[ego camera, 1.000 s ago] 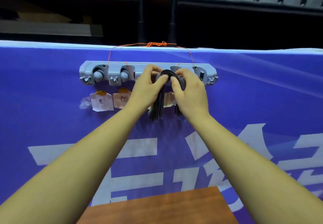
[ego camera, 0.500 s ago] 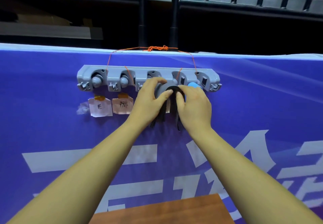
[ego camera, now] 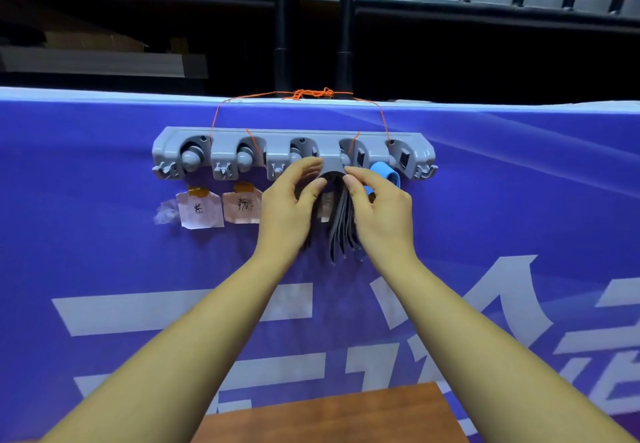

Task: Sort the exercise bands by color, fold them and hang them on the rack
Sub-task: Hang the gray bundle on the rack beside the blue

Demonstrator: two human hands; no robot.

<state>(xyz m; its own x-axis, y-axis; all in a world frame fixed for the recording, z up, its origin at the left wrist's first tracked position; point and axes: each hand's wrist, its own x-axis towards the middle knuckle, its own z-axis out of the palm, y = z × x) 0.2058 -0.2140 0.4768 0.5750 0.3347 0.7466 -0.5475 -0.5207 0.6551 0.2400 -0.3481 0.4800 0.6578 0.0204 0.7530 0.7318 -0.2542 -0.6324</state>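
A grey plastic rack (ego camera: 242,136) with several hooks hangs by an orange string (ego camera: 313,93) on a blue banner. A bunch of folded black exercise bands (ego camera: 341,221) hangs from a hook near the rack's middle right. My left hand (ego camera: 289,205) pinches the top of the bunch from the left. My right hand (ego camera: 377,209) pinches it from the right. A blue band (ego camera: 384,172) hangs on the hook just right of the black bunch, partly behind my right hand.
Two paper labels (ego camera: 201,209) with handwriting are taped under the left hooks, whose pegs carry no bands. The blue banner (ego camera: 104,269) covers a barrier below dark railings (ego camera: 280,27). A brown wooden tabletop (ego camera: 329,415) edge lies at the bottom centre.
The black bunch has come down from in front of the rack onto the hook, and both hands lowered with it. The blue band became visible at the right.
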